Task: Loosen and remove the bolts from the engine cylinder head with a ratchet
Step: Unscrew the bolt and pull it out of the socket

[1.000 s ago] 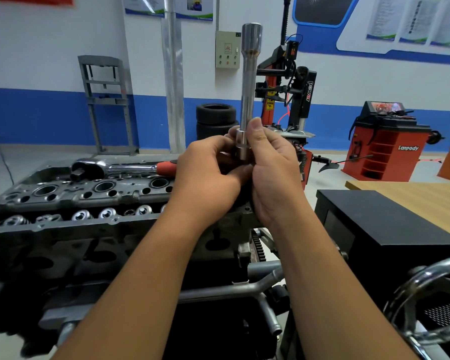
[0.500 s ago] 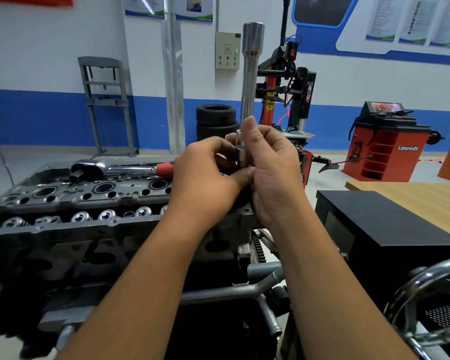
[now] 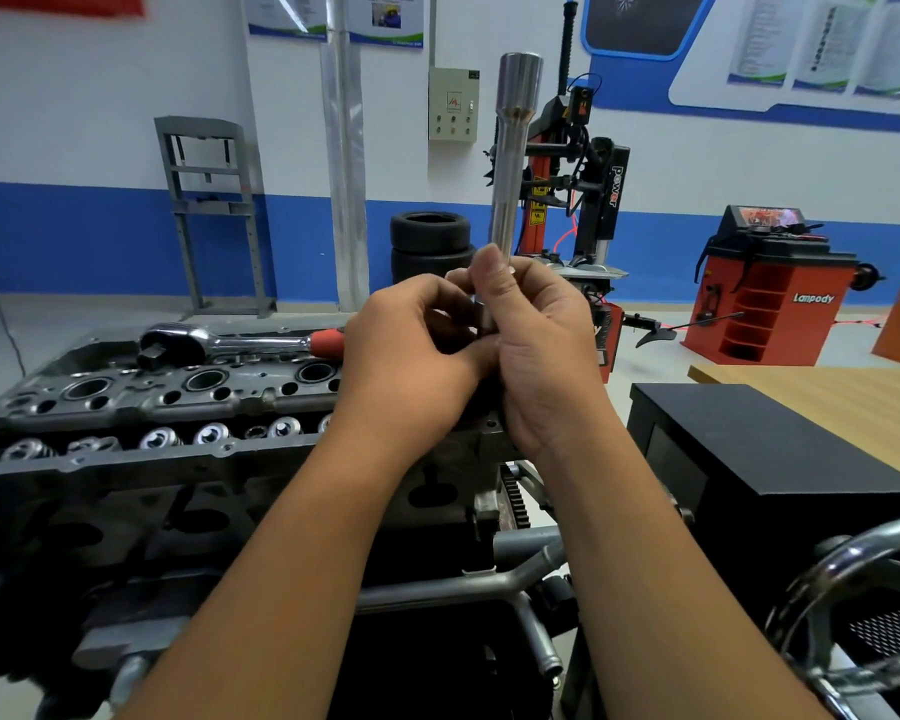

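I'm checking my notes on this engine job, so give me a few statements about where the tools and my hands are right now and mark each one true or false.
1. Both hands hold the long socket extension upright. True: the left hand and right hand grip its lower end.
2. The ratchet is in the right hand. False: it lies on top of the cylinder head, held by neither hand.
3. The ratchet's grip is red. True.
4. The extension is fitted to the ratchet. False: the two are apart.
5. The stacked tyres sit on the wooden table. False: they stand against the far wall, behind the engine.
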### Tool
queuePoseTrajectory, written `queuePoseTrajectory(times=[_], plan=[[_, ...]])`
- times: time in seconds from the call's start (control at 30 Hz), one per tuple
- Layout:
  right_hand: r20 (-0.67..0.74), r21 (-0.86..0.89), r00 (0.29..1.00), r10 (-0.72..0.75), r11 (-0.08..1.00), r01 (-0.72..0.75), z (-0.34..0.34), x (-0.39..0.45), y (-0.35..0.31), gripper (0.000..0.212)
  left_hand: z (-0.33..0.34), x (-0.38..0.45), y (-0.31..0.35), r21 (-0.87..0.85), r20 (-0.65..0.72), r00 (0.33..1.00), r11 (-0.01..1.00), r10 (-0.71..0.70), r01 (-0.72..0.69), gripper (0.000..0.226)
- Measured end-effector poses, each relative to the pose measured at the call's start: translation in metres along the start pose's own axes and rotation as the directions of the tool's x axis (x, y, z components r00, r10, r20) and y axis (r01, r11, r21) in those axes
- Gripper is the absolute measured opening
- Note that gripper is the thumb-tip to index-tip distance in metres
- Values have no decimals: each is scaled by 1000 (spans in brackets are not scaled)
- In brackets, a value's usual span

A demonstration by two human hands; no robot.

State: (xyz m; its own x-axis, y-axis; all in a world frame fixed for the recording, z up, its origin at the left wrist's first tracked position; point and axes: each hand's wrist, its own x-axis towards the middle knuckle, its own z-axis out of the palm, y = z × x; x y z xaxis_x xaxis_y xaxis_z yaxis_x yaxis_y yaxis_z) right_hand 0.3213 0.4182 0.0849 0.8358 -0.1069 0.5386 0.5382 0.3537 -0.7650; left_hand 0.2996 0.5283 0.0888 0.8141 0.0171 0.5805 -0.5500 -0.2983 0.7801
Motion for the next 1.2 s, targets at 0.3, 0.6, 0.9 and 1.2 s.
queuePoseTrajectory(times=[0.3, 0.6, 0.9, 1.2], plan=[[-19, 13, 1000, 24, 1000, -24, 2, 0, -2, 30, 2, -2, 2, 52, -6, 1000, 999, -10, 10, 29], [-39, -146, 999, 21, 989, -26, 7, 2, -9, 43, -1, -2, 4, 174, 120, 992, 983, 33, -54, 24], [98, -485, 995, 31, 874, 21, 4, 5, -36, 48, -9, 3, 3, 165, 180, 984, 985, 15, -45, 34], [79, -465, 993, -90, 878, 116, 20, 3, -36, 42, -20, 7, 3, 102, 114, 991, 991, 73, -85, 35]])
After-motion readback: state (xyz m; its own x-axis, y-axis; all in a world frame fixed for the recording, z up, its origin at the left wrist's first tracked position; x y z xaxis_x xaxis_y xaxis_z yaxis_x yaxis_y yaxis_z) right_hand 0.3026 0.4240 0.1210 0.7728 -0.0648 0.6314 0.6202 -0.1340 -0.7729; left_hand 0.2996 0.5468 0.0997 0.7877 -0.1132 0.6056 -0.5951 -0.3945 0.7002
